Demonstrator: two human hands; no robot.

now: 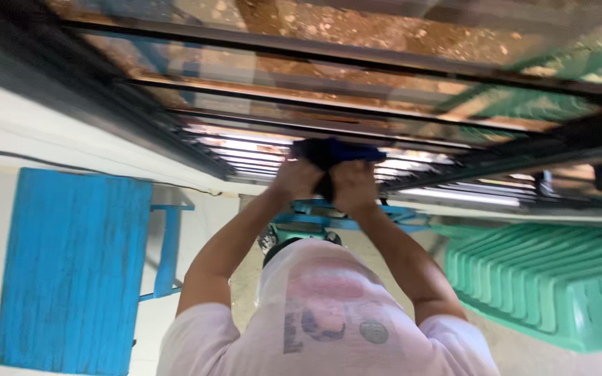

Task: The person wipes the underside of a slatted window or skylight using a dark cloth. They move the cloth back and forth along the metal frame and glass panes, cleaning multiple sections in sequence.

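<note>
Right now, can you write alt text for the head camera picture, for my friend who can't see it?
Two bare hands, the left hand and right hand, press a dark blue cloth against a slatted glass window in a dark frame. A blue wooden table is on the left and a stack of green plastic chairs on the right.

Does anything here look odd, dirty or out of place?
Mostly the view: it is tilted and blurred, with the person's torso low in the frame. Both hands, left hand and right hand, press a dark blue cloth against slatted glass panes. Brownish mottling shows in the upper panes; dirt or reflection, unclear. Nothing looks broken or spilled.
</note>
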